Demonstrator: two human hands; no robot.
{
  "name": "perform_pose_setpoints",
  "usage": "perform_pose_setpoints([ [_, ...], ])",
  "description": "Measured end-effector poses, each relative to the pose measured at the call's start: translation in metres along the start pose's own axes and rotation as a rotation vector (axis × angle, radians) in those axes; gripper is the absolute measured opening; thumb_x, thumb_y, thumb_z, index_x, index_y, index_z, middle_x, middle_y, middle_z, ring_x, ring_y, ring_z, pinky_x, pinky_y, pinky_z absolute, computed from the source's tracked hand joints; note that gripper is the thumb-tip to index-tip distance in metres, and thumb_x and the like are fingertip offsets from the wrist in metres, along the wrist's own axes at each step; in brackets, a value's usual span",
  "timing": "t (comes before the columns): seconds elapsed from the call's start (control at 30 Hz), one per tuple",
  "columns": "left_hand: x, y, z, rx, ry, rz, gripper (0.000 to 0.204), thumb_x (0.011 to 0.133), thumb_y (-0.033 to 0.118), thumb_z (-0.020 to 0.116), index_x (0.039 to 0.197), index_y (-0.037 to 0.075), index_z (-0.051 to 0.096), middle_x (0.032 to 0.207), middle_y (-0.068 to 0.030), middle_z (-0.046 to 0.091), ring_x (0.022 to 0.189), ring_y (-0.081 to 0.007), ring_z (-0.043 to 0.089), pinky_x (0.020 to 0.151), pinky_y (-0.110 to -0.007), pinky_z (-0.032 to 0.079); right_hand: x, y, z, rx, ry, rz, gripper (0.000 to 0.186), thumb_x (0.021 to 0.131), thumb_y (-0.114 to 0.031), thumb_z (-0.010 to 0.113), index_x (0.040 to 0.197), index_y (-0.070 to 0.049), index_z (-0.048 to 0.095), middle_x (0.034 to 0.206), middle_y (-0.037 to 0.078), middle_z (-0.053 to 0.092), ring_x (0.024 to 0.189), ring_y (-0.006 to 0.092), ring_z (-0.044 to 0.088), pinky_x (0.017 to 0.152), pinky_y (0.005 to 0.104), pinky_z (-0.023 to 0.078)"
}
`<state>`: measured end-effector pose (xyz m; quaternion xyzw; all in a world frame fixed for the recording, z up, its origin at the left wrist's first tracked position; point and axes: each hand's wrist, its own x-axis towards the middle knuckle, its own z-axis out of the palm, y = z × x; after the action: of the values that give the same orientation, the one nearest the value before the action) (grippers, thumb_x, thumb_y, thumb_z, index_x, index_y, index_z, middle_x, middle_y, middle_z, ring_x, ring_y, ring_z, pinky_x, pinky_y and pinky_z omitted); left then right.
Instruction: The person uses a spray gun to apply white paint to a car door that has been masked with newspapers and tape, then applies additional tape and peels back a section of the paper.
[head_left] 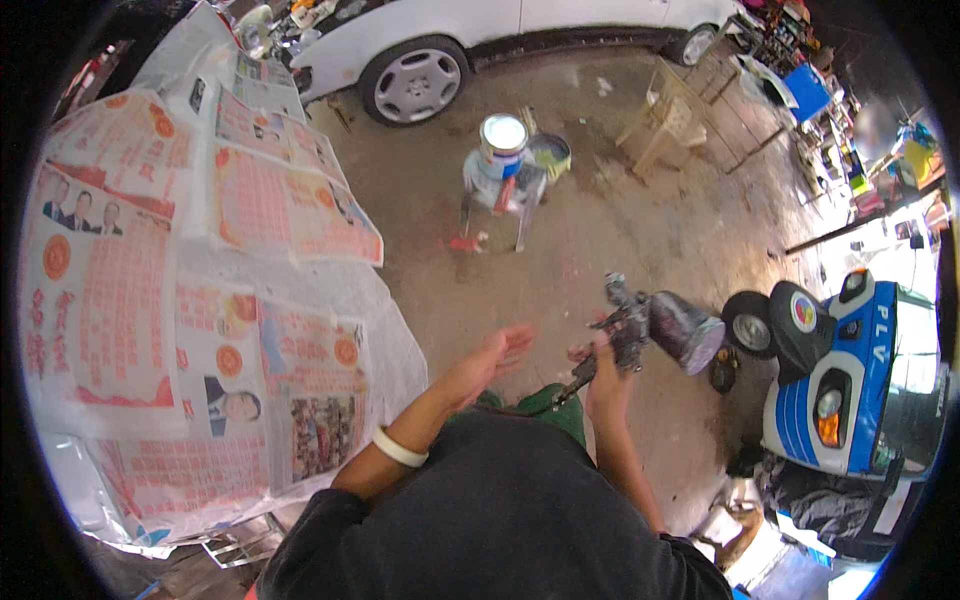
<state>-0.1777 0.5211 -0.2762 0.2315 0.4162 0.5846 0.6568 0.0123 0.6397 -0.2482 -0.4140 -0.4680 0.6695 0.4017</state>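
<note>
While the right hand point(608, 385) grips a spray gun point(630, 330) in closed fingers, the left hand point(485, 367) is empty, fingers open; newspaper covering point(300, 205) looks done, spraying apparently still left.

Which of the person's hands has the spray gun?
The right hand holds the spray gun; the left hand, nearer the white bangle, is open, holding nothing.

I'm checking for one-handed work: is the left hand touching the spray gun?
Apart. The head view shows floor between the left hand and the spray gun, which the right hand grips.
</note>
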Motion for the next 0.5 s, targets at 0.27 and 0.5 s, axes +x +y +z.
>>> perform_pose_setpoints([
  [0.27, -0.019, 0.014, -0.012, 0.294, 0.038, -0.186, 0.069, 0.107, 0.049, 0.039, 0.154, 0.0, 0.034, 0.159, -0.0171, 0.035, 0.149, -0.0268, 0.031, 0.121, -0.04, 0.022, 0.137, 0.047, 0.031, -0.116, -0.455, 0.209, 0.055, 0.098, -0.005, 0.063, 0.148, -0.007, 0.042, 0.12, 0.006, 0.061, 0.091, 0.015, 0.065, 0.081, 0.0326, 0.056],
  [0.5, 0.035, 0.014, 0.034, 0.237, 0.26, -0.143, 0.068, 0.108, 0.049, 0.035, 0.154, -0.001, 0.034, 0.159, -0.018, 0.035, 0.148, -0.0271, 0.031, 0.122, -0.037, 0.02, 0.252, 0.025, 0.055, -0.557, -1.028, -0.175, 0.052, 0.096, -0.013, 0.068, 0.144, -0.004, 0.048, 0.103, 0.006, 0.064, 0.084, 0.0146, 0.064, 0.078, 0.031, 0.053],
])
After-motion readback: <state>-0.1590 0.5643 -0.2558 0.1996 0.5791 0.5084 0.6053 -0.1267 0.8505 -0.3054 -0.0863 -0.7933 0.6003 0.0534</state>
